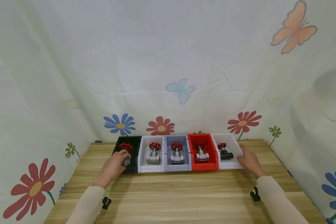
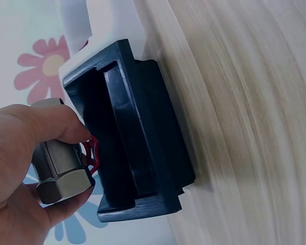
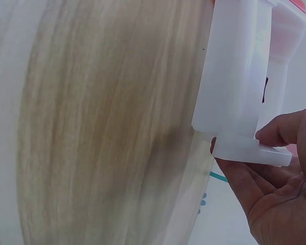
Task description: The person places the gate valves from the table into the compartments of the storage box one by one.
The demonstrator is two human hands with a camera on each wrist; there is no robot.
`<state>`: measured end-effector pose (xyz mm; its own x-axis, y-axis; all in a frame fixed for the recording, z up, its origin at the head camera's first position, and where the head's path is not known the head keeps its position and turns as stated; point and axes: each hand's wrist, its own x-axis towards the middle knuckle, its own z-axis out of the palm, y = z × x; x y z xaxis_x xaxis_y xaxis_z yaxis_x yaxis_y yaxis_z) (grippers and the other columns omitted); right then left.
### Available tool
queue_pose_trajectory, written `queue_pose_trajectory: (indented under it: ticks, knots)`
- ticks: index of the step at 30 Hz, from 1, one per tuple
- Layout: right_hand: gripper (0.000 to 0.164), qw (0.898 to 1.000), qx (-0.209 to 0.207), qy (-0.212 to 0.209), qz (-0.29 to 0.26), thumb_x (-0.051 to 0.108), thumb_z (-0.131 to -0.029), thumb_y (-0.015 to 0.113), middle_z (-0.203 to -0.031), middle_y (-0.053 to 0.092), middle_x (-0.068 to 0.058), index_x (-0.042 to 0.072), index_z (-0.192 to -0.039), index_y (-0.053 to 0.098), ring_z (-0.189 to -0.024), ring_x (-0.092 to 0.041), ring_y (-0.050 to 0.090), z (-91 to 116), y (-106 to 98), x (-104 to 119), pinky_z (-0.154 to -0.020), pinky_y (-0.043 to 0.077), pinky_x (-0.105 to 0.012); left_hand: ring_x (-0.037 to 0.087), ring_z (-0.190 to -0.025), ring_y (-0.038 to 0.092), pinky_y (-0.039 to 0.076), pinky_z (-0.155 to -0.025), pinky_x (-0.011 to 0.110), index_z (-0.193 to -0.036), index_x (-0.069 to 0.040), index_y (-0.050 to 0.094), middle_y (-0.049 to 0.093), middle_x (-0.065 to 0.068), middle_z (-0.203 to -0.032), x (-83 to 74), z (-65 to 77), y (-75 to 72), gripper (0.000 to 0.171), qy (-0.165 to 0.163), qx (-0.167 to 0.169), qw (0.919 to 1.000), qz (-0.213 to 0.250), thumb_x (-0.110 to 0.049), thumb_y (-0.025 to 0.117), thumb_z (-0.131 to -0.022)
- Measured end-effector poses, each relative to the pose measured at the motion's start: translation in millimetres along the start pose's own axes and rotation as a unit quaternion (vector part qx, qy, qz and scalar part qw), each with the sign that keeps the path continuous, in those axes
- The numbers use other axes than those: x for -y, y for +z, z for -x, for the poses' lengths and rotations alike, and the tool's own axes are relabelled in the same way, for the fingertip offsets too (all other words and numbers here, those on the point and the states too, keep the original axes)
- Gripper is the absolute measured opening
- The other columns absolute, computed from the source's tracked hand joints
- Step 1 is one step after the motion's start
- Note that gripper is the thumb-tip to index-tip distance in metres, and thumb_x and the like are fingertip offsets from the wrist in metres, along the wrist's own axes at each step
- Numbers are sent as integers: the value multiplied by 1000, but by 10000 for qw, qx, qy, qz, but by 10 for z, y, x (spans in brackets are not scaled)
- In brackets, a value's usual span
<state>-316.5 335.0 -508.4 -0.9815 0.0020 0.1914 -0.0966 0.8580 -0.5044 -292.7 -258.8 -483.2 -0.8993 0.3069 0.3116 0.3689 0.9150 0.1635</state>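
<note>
My left hand (image 1: 117, 161) grips a silver gate valve with a red handwheel (image 1: 125, 147) at the black bin (image 1: 133, 169) on the row's left end. The left wrist view shows the valve's hexagonal metal body (image 2: 66, 166) between thumb and fingers, beside the black bin's open front. At the other end, my right hand (image 1: 249, 158) pinches the outer side wall of a white bin (image 3: 234, 87), thumb inside and fingers outside. Inside that bin lies a valve with a black pipe body (image 1: 226, 155) and a small red handwheel.
Between the end bins stand another white bin (image 1: 151, 170), a grey bin (image 1: 177, 168) and a red bin (image 1: 205, 165), each with a silver red-wheeled valve (image 1: 153, 159). The bins stand side by side on a wooden table (image 1: 173, 196), before a flowered curtain (image 1: 145, 62).
</note>
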Motion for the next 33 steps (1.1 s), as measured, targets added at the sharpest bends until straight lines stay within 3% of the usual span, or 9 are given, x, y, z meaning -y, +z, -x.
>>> queue_pose_trajectory:
  ticks: [7, 26, 33]
  knots:
    - [60, 10000, 50, -47, 19, 2, -84, 56, -118, 60, -39, -11, -141, 39, -93, -45, 63, -3, -28, 9, -75, 52, -56, 30, -104, 60, 55, -87, 49, -110, -10, 70, 64, 6, -122, 27, -51, 43, 45, -143, 43, 9999, 25, 4, 78, -69]
    - [60, 9997, 222, 36, 128, 2, -87, 53, -121, 56, -41, -13, -142, 35, -98, -49, 62, -14, 5, -5, -80, 53, -61, 33, -103, 61, 52, -93, 51, -108, -7, 70, 65, 10, -121, 126, -252, 168, 43, -90, 51, 9997, 238, 9, 73, -68]
    - [59, 9996, 255, 66, 86, 2, -88, 52, -122, 56, -41, -13, -143, 34, -100, -49, 61, -8, 11, -12, -82, 52, -62, 35, -105, 61, 51, -95, 51, -109, -5, 70, 64, 12, -122, 187, -323, 237, 44, -156, 216, 9994, 236, 11, 71, -69]
